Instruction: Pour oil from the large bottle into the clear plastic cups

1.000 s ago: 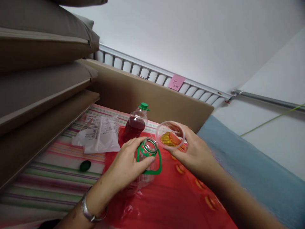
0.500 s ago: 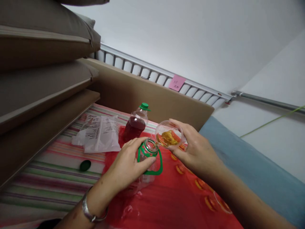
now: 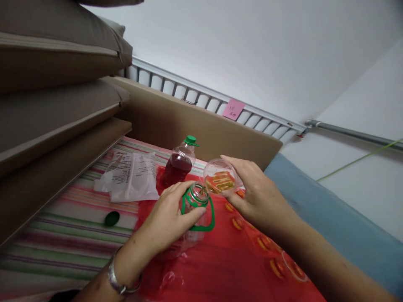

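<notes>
My left hand (image 3: 171, 212) is wrapped round the neck of a clear plastic bottle (image 3: 193, 239) with a green carrying handle (image 3: 203, 228). The bottle's mouth is uncovered. In my right hand (image 3: 255, 188) is a clear plastic cup (image 3: 209, 165), tilted so its rim sits at the bottle's mouth. Amber liquid (image 3: 222, 184) lies in the cup, and a thin stream runs from the rim into the bottle. Just behind stands another bottle (image 3: 178, 167), part full of dark red liquid, with a green cap on.
A dark green cap (image 3: 112, 218) and a white printed plastic bag (image 3: 135, 176) lie on the striped cloth (image 3: 78, 235). Red plastic sheeting (image 3: 233, 256) spreads under the bottles, with a clear round lid or cup rim (image 3: 294, 268) at right. Stacked cushions (image 3: 63, 100) border the left, a brown board (image 3: 201, 121) the back.
My right hand has tipped the cup further and shifted it slightly left against the bottle's mouth. My left hand and its bottle have stayed in place.
</notes>
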`<state>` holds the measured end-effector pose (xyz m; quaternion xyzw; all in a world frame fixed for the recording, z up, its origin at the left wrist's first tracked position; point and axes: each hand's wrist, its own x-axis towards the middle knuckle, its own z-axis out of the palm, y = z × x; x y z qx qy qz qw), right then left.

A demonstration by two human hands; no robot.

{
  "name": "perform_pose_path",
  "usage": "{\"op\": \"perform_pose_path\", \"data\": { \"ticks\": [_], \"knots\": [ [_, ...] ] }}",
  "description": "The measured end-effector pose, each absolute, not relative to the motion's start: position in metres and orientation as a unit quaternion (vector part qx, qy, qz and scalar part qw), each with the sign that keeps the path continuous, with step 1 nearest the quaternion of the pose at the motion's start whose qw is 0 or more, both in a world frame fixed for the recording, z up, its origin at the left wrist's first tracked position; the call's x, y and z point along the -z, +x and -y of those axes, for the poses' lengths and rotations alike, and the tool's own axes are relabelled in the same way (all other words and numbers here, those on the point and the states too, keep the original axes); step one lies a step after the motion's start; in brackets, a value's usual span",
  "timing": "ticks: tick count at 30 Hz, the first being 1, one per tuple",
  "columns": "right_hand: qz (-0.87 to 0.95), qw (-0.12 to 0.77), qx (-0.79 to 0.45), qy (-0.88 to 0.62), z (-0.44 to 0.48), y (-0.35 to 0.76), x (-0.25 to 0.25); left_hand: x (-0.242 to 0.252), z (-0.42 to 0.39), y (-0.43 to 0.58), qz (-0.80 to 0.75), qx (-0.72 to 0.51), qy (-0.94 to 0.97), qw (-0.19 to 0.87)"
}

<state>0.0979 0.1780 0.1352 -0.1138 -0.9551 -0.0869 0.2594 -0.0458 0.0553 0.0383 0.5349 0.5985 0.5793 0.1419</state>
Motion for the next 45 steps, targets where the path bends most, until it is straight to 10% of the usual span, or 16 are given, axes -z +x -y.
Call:
{"op": "perform_pose_path", "data": {
  "ticks": [25, 36, 45],
  "knots": [
    [0.945, 0.253, 0.206, -0.005, -0.167, 0.090, -0.150, -0.037, -0.056, -0.046, -0.601, -0.575, 0.537, 0.142],
    [0.720, 0.441, -0.414, -0.339, -0.299, 0.077, -0.040, -0.037, -0.055, -0.048, -0.643, -0.545, 0.508, 0.175],
    [0.610, 0.507, -0.437, -0.424, -0.373, 0.021, 0.066, -0.025, -0.059, -0.049, -0.673, -0.532, 0.496, 0.134]
  ]
}}
